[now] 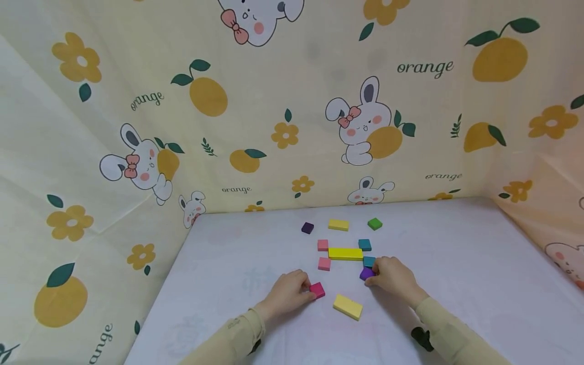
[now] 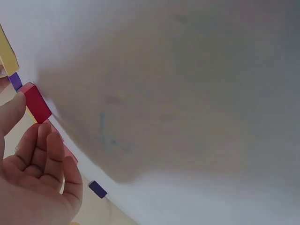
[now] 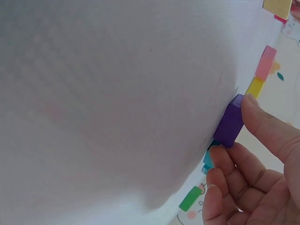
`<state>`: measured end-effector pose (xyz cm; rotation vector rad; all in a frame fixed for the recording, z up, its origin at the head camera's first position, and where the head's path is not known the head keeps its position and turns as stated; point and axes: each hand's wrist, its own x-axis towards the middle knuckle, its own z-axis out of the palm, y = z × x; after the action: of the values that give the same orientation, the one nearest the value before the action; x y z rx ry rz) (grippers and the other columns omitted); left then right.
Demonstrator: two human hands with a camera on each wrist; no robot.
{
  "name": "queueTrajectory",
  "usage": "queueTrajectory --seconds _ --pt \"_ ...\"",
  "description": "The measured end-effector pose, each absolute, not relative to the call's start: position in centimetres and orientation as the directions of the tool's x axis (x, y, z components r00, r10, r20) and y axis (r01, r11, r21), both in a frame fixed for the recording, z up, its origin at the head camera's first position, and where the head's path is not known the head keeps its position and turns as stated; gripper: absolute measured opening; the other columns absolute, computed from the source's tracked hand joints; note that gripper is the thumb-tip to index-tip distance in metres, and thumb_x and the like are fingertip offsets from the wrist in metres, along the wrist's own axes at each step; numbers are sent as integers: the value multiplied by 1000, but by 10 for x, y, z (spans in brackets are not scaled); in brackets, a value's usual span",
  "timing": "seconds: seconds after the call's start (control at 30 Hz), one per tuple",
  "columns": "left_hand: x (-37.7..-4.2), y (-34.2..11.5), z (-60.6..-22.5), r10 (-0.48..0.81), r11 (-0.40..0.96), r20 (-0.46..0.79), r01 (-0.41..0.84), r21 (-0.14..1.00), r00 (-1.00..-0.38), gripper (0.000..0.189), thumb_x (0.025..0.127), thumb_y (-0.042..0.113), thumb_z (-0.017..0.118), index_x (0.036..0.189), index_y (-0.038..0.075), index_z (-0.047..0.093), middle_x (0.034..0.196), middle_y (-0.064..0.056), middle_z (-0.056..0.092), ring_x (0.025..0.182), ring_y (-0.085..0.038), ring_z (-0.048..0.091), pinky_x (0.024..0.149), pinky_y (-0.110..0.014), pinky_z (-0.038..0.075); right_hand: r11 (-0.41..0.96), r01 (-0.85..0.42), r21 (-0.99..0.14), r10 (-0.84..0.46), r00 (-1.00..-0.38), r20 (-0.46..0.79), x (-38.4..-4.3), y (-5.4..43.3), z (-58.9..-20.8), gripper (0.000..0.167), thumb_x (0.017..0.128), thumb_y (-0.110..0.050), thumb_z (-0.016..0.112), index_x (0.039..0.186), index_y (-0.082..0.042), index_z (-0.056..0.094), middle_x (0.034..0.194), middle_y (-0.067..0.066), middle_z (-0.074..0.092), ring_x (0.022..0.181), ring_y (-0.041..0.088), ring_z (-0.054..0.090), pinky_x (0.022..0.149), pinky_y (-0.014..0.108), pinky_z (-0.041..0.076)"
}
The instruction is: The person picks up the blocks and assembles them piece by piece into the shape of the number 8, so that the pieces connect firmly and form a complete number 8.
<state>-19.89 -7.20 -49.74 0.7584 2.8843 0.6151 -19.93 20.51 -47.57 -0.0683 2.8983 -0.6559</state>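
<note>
My left hand (image 1: 289, 291) pinches a magenta-red block (image 1: 317, 290) between thumb and fingers, low at the table surface. In the left wrist view the same red block (image 2: 36, 103) sits between thumb and fingertips. On the other side, my right hand (image 1: 396, 280) holds a purple block (image 1: 366, 274) just in front of a teal block (image 1: 369, 261). The right wrist view has the thumb and fingertips at both ends of that purple block (image 3: 229, 121). Between and beyond the hands lies a long bright yellow block (image 1: 345, 254).
Two pink blocks (image 1: 323, 245) flank the yellow block's left end; another teal block (image 1: 364, 245) is at its right. Farther back lie a dark purple block (image 1: 307, 228), a pale yellow block (image 1: 338, 225) and a green block (image 1: 375, 223). Nearer is another pale yellow block (image 1: 348, 307).
</note>
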Motion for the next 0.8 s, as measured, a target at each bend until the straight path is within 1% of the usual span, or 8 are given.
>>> queueTrajectory --seconds 0.1,0.27,0.53,0.8 --pt "-203 -66 -499 487 798 29 459 391 -873 21 81 34 71 88 17 62 74 9 53 64 -4 43 65 -19 35 899 -2 -439 -79 -984 -157 -199 205 -475 29 72 -26 79 84 -4 64 71 2 58 66 15 48 60 26 42" --pt "-210 -56 -501 478 798 34 450 401 -878 21 81 34 71 87 16 62 72 9 51 63 -4 43 63 -18 34 894 1 -449 -77 -985 -157 -199 205 -475 28 72 -26 79 83 -4 64 71 2 58 66 15 48 59 25 41" --pt "-217 -45 -502 472 795 78 462 393 -878 20 81 32 71 82 15 61 69 7 48 62 -5 41 60 -18 32 890 -15 -455 -88 -986 -140 -198 206 -474 29 72 -26 78 82 -5 63 71 2 57 65 15 47 58 26 40" --pt "-221 -37 -505 444 817 50 426 389 -895 22 81 35 70 85 16 60 70 8 48 63 -5 42 60 -18 33 889 -12 -457 -86 -986 -142 -198 206 -475 29 72 -26 78 83 -5 63 71 2 57 66 15 47 59 27 41"
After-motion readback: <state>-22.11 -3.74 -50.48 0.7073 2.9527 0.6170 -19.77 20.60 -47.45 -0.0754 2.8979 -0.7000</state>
